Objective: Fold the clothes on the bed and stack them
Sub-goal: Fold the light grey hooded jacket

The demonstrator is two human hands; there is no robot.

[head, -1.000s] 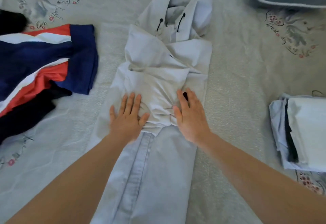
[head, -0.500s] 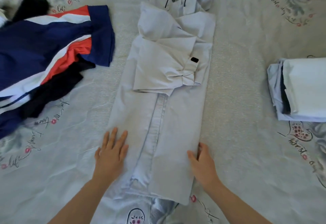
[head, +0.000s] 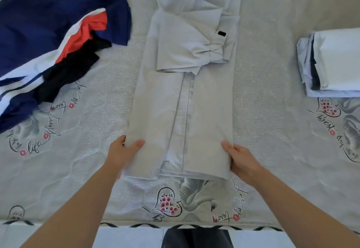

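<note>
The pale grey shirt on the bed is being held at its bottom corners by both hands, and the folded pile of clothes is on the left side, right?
Not quite. In the head view the folded pile of clothes sits on the right side. The left hand and right hand do hold the pale grey shirt's bottom corners.

The pale blue shirt (head: pixel 187 95) runs off the top edge, its collar unseen. Fingers of the left hand (head: pixel 121 155) and right hand (head: pixel 242 160) are tucked under its hem. The folded stack (head: pixel 335 64) and the navy striped garment (head: pixel 48 33) are cropped at the sides.
</note>
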